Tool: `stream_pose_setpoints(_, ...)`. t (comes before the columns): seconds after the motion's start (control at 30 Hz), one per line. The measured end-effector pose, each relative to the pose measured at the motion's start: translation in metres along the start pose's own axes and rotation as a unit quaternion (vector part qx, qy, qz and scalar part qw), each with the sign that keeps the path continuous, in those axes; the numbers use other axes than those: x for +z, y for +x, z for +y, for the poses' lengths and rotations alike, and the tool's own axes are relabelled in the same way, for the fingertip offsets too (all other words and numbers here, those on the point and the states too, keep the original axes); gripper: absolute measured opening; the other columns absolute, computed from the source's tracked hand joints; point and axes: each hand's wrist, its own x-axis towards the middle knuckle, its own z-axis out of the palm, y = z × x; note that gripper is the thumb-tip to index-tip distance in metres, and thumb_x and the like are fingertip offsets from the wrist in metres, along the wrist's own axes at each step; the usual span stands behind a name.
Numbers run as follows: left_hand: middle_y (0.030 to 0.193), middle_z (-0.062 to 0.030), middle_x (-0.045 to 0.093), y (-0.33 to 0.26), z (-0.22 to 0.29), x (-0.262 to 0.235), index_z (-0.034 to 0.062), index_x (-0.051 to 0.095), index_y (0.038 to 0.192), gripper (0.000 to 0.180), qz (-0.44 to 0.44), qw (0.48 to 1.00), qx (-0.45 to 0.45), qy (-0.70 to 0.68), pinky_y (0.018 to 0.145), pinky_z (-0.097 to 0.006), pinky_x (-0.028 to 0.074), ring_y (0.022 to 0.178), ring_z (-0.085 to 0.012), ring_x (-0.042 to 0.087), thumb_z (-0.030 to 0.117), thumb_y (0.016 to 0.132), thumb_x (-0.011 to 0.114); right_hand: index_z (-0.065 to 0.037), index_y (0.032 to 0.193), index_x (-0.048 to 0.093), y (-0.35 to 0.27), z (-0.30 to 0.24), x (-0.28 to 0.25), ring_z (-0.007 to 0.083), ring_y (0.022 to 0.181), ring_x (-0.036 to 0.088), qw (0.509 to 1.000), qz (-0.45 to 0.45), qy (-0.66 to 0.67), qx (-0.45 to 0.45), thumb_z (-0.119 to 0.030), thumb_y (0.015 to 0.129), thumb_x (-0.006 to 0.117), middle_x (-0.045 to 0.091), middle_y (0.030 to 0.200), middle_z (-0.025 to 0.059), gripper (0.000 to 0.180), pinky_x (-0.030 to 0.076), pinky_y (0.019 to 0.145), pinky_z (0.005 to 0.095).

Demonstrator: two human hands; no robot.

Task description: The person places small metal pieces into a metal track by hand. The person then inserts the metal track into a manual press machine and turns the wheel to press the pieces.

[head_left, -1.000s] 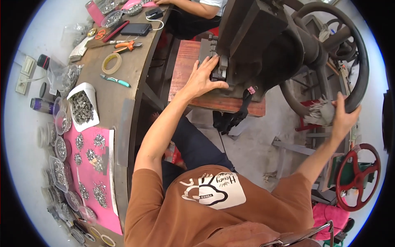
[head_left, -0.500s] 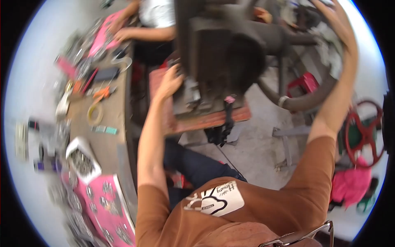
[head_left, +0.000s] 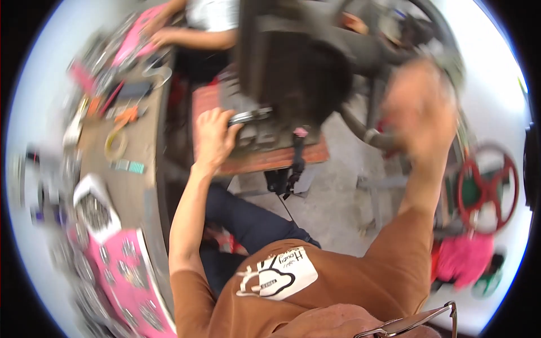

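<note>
A dark, heavy press-like machine (head_left: 298, 73) with a large handwheel (head_left: 360, 127) stands in front of me. My left hand (head_left: 213, 137) is at the left of its base, thumb and fingers closed on a small shiny metal piece (head_left: 243, 117) that points toward the machine's middle. Metal blocks (head_left: 265, 135) lie on the machine's bed close to that piece. My right hand (head_left: 421, 107) is raised in front of the wheel's right side. Motion smears its fingers, so their pose and any contact with the wheel are unclear.
A wooden bench (head_left: 132, 186) runs along my left, bearing a tape roll (head_left: 116, 145), orange-handled tool (head_left: 127, 115), white box of metal parts (head_left: 96, 211) and pink sheet (head_left: 121, 265). Another person's arm (head_left: 194, 38) reaches over its far end. A red handwheel (head_left: 487, 188) stands at right.
My right hand has come down and inward from the wheel's far right rim. The left hand has shifted nearer, drawing the metal piece into view. The whole view has moved slightly.
</note>
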Motion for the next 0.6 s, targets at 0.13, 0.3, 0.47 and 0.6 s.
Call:
stream_pose_setpoints(0.13, 0.102, -0.0060, 0.062, -0.055, 0.013, -0.041, 0.0105, 0.066, 0.108, 0.029, 0.104, 0.992, -0.064, 0.030, 0.096, -0.045, 0.035, 0.103, -0.0282, 0.056, 0.022, 0.083, 0.074, -0.004, 0.108, 0.067, -0.108, -0.067, 0.092, 0.0326, 0.091, 0.067, 0.676, -0.567, 0.464, -0.074, -0.024, 0.093, 0.070, 0.068, 0.097, 0.0131, 0.025, 0.055, 0.079, 0.0433)
stream_pose_setpoints(0.3, 0.105, -0.0057, 0.063, -0.162, 0.035, -0.109, 0.0097, 0.067, 0.109, 0.033, 0.187, 0.947, -0.210, 0.153, 0.096, -0.044, 0.035, 0.104, -0.0269, 0.056, 0.016, 0.078, 0.078, 0.000, 0.106, 0.067, -0.108, -0.110, 0.184, 0.0316, 0.086, 0.069, 0.858, -0.390, 0.324, -0.081, -0.008, 0.088, 0.072, 0.069, 0.097, 0.0142, 0.020, 0.055, 0.077, 0.0402)
stream_pose_setpoints(0.47, 0.107, -0.0061, 0.063, -0.240, 0.083, -0.157, 0.0096, 0.067, 0.110, 0.035, 0.247, 0.869, -0.330, 0.273, 0.096, -0.045, 0.036, 0.105, -0.0279, 0.056, 0.015, 0.077, 0.078, 0.001, 0.128, 0.059, -0.042, -0.216, 0.254, 0.0280, 0.094, 0.066, 0.777, -0.250, 0.575, -0.055, -0.011, 0.085, 0.080, 0.064, 0.113, 0.0165, 0.049, 0.054, 0.083, 0.0356)
stream_pose_setpoints(0.6, 0.106, -0.0064, 0.064, -0.291, 0.125, -0.179, 0.0095, 0.069, 0.111, 0.034, 0.267, 0.805, -0.401, 0.347, 0.096, -0.044, 0.037, 0.103, -0.0286, 0.056, 0.016, 0.079, 0.078, 0.004, 0.127, 0.059, -0.036, -0.310, 0.278, 0.0302, 0.093, 0.065, 0.736, -0.280, 0.586, -0.191, -0.010, 0.086, 0.078, 0.063, 0.110, 0.0166, 0.047, 0.053, 0.083, 0.0390)
